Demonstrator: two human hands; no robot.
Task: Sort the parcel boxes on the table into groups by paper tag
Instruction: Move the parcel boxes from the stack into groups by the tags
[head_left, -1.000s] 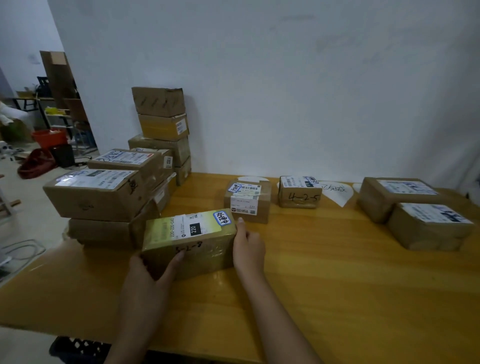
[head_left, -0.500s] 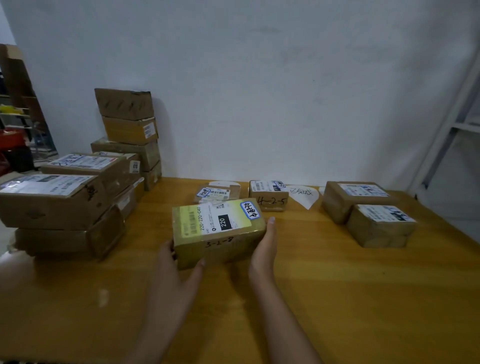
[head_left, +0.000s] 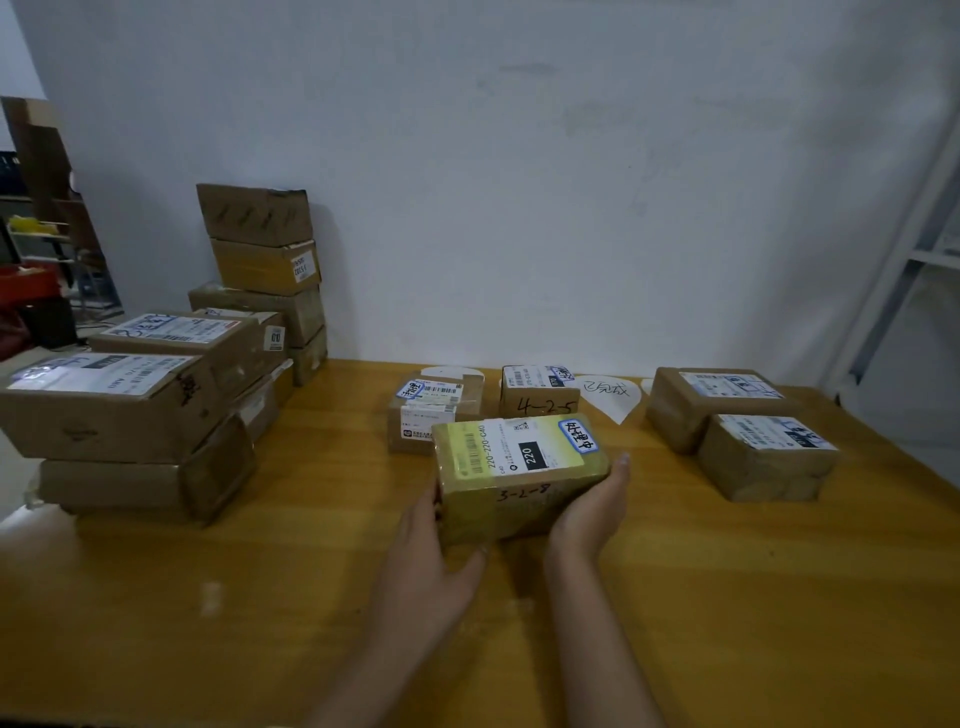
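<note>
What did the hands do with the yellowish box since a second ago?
The left hand and right hand moved the yellow-green taped cardboard box rightward, away from the stack of brown cardboard parcels, to just before the small brown labelled box. Neither hand let go. Other parcels stayed put.

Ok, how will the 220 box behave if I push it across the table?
The 220 box looks stiff: square edges between the left hand and right hand. Its glossy tape wrap would probably slide easily on the table. Low and wide, it seems unlikely to tip.
</note>
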